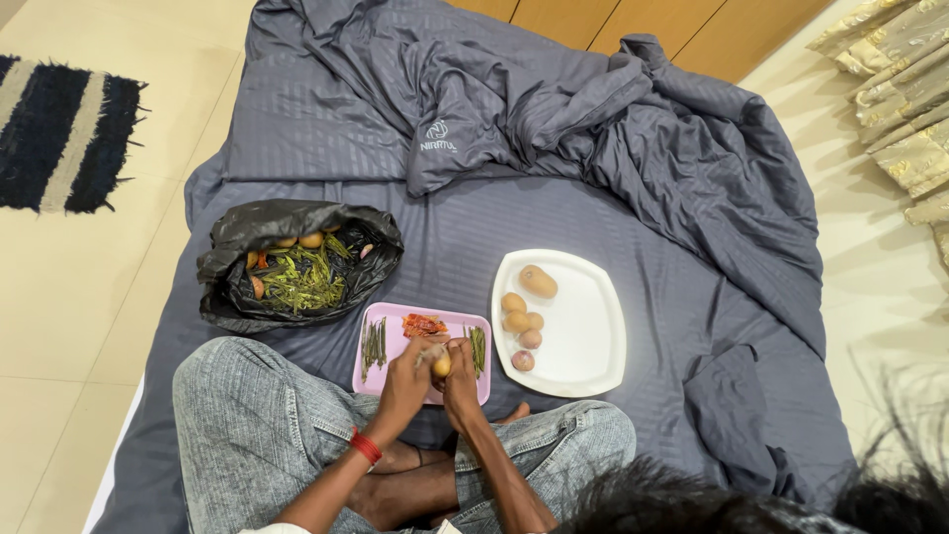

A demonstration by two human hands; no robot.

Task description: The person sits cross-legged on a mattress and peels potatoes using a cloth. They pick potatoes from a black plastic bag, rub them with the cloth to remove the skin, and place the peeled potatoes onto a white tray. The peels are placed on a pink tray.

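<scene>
Lower centre of the frame: left hand (407,368) and right hand (458,381), both closed around one small potato (442,366), held just above the near edge of a pink rectangular tray (390,341). Red thread band (366,446) on the left wrist. Person seated cross-legged in grey jeans (252,425) on a bed with a grey striped sheet (445,247).

On the pink tray: two small bunches of green beans, one at its left side (373,343), one at its right (477,348); a heap of chopped red pieces (423,324) at the far edge.

Right of the tray, just beside it: white square plate (583,336) bearing several potatoes (539,282) along its left part and one small reddish onion (523,360).

Left of centre, beyond the tray: open black plastic bag (237,277) holding green bean trimmings (301,282), a few orange bits and pale round pieces.

Upper centre to right: crumpled grey duvet (613,138). Upper left: dark and pale striped rug (59,129) on a cream tiled floor (59,316). Upper right edge: gold patterned curtain (905,89).
</scene>
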